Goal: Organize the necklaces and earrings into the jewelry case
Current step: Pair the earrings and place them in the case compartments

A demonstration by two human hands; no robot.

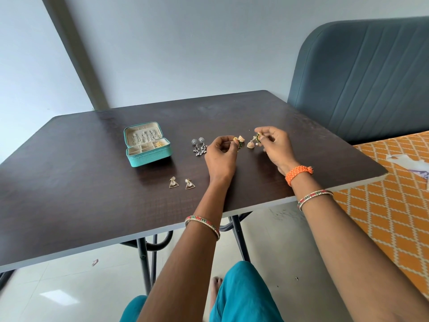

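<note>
The left hand (220, 151) pinched a gold bell-shaped drop earring (239, 140); the right hand (275, 145) pinched its gold bell-shaped twin (252, 142), just beside; the open teal zip-around jewelry case (148, 148) sat well left of both grips on the dark wooden table (92, 194).

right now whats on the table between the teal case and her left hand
The silver earring pair lies between the jewelry case and the left hand, in the head view.

We note: table (92, 194) dark matt woodgrain | jewelry case (148, 156) on it, teal textured leatherette | triangle earrings (181, 183) beside case, glossy gold metal.
</note>
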